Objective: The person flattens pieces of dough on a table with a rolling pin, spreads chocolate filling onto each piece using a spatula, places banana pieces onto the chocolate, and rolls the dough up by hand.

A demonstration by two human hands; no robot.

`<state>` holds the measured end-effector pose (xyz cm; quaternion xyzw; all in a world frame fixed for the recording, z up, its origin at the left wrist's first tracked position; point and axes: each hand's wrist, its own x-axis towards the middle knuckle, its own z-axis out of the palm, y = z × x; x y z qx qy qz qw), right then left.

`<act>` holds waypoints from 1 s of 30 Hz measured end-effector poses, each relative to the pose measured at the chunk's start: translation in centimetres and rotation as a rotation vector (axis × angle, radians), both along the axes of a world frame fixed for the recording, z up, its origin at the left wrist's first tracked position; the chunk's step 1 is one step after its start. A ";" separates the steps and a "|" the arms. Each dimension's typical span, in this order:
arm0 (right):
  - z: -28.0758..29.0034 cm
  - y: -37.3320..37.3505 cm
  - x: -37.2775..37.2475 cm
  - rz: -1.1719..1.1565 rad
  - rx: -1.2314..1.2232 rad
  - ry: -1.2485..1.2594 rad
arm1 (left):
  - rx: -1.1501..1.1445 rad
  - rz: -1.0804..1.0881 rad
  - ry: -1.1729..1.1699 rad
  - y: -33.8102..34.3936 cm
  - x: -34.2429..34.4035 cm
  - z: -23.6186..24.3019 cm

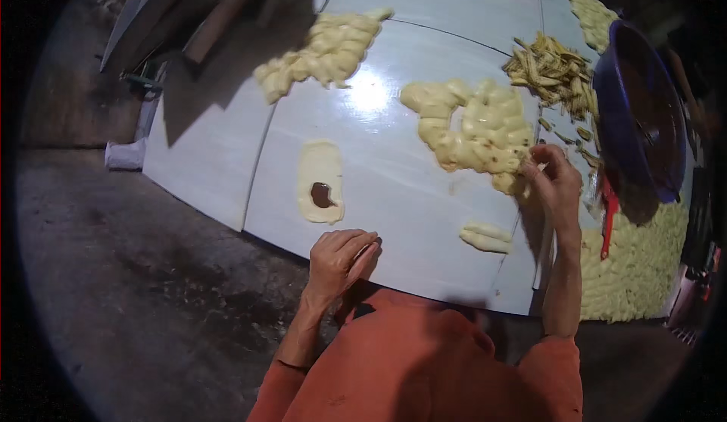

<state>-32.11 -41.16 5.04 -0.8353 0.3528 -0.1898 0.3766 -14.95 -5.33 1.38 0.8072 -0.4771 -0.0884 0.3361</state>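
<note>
My right hand (555,187) has its fingertips closed on the edge of a lumpy pale-yellow mass of dough-like pieces (477,119), some spotted brown. My left hand (341,259) is at the front edge of the white tabletop (401,195), fingers slightly bent and holding nothing visible. Just beyond it lies a flattened cream oval (319,164) with a dark brown blob (320,195) on its lower part. Two pale elongated pieces (485,236) sit between my hands, nearer the right.
Further pale pieces (318,51) lie at back left, beside dark slanted boards (204,28). At right stand a large purple basin (613,81) of brown liquid, a heap of yellowish peels (553,73), a red long-handled tool (607,225) and a broad pale-green layer (636,270).
</note>
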 end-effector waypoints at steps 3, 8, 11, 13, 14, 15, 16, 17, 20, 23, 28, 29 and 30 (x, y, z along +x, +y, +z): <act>0.5 7.5 5.4 0.165 0.267 0.046 | -0.014 0.086 -0.073 3.4 2.9 -1.0; -1.5 17.8 13.8 0.471 0.281 -0.018 | -0.017 0.063 -0.125 6.9 8.8 -1.1; -2.8 21.3 16.6 0.551 0.173 -0.015 | -0.051 -0.025 -0.092 7.7 11.2 -2.0; -3.4 22.6 17.6 0.598 0.040 -0.021 | -0.094 -0.097 -0.071 7.8 12.3 -2.6; -3.9 23.0 18.0 0.596 0.038 -0.008 | -0.100 -0.099 -0.059 7.8 12.7 -2.7; -4.4 23.3 18.2 0.585 -0.032 -0.012 | -0.103 -0.129 -0.054 7.8 13.0 -2.7; -4.8 23.5 18.4 0.573 -0.104 -0.015 | -0.108 -0.160 -0.049 7.7 13.3 -2.6; -4.9 23.8 18.4 0.540 -0.087 -0.004 | -0.095 -0.179 -0.058 7.7 13.6 -2.3; -5.0 24.3 18.4 0.552 -0.113 0.005 | -0.086 -0.212 -0.047 7.7 14.0 -2.8; -5.0 24.0 18.0 0.550 -0.168 -0.046 | -0.107 -0.236 -0.040 7.5 14.3 -2.9; -3.3 23.4 14.4 0.633 -0.236 0.035 | -0.085 -0.295 -0.046 7.1 14.8 -2.6; -3.9 23.7 14.0 0.675 -0.300 0.096 | -0.089 -0.306 -0.060 7.0 14.8 -2.5; -4.8 24.0 13.7 0.670 -0.298 0.098 | -0.088 -0.311 -0.058 7.0 14.7 -2.5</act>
